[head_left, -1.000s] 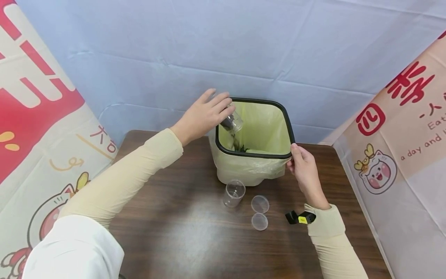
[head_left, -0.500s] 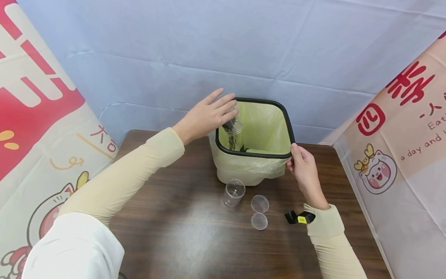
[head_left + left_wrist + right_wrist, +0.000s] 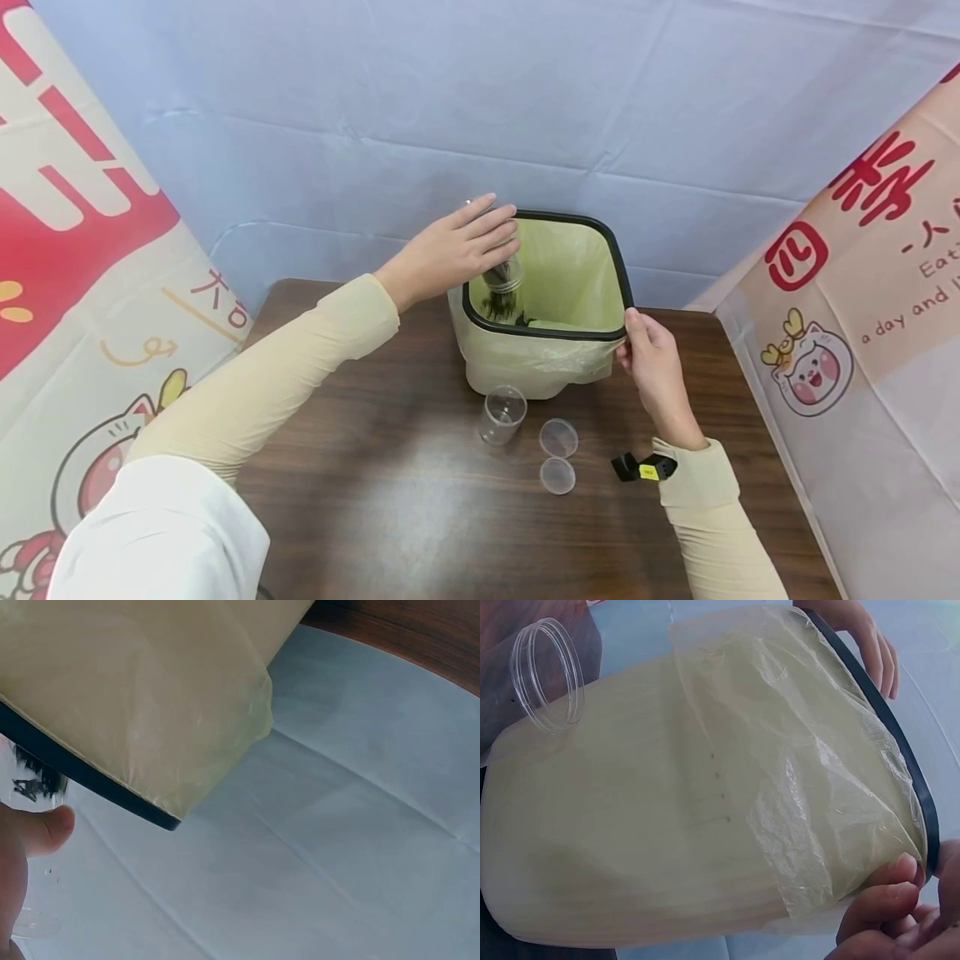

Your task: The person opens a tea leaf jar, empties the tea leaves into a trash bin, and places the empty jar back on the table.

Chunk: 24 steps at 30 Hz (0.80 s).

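My left hand [image 3: 448, 257] grips a clear plastic cup [image 3: 504, 273] tipped mouth-down over the left side of a pale trash bin [image 3: 517, 367]. Dark loose shreds [image 3: 498, 305] spill from its mouth into the bin; the hand covers most of the cup. In the left wrist view the thumb [image 3: 49, 829] lies beside the cup, near the bin's dark rim [image 3: 90, 778]. A thin, yellowish bag lines the bin and folds over its black rim. My right hand [image 3: 654, 358] pinches the rim's front right corner, fingers on the outer side with the bag [image 3: 810, 817].
A second clear cup [image 3: 502, 418] stands upright on the wooden table [image 3: 360, 467], just in front of the bin. Two round clear lids, a farther lid [image 3: 558, 438] and a nearer lid [image 3: 557, 477], lie to its right. A pale blue cloth [image 3: 375, 100] hangs behind.
The left hand has shifted slightly right and turned the cup steeper, mouth further down. More dark shreds are falling out. My right hand stays on the rim.
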Each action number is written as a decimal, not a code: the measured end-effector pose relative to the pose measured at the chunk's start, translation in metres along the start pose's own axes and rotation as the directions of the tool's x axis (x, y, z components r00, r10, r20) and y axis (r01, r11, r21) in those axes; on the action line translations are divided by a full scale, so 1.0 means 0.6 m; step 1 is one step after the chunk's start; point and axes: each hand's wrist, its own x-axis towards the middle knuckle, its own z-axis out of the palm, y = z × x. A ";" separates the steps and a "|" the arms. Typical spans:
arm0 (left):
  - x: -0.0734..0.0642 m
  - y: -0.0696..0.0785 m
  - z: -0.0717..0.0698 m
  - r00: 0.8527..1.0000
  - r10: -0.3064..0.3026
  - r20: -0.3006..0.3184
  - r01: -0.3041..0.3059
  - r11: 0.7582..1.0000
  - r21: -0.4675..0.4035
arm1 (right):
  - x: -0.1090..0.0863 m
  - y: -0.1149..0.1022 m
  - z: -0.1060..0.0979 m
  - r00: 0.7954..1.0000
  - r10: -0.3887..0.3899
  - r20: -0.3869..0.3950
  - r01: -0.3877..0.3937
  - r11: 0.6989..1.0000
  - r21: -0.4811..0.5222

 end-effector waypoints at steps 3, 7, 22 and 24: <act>0.001 0.000 -0.002 1.000 0.004 -0.018 -0.004 1.000 -0.002 | 0.000 0.000 0.000 1.000 -0.002 0.000 0.002 1.000 -0.003; 0.002 0.000 -0.002 0.999 0.015 -0.040 -0.014 1.000 0.016 | 0.000 -0.002 0.000 1.000 -0.002 0.001 0.002 1.000 -0.009; 0.010 -0.010 -0.023 0.978 -0.106 -0.182 0.095 0.993 -0.069 | -0.002 -0.002 0.000 1.000 -0.003 -0.010 0.002 1.000 -0.023; 0.010 -0.011 -0.027 0.972 -0.129 -0.197 0.116 0.991 -0.072 | -0.002 -0.002 0.000 1.000 -0.009 -0.008 0.008 0.999 -0.037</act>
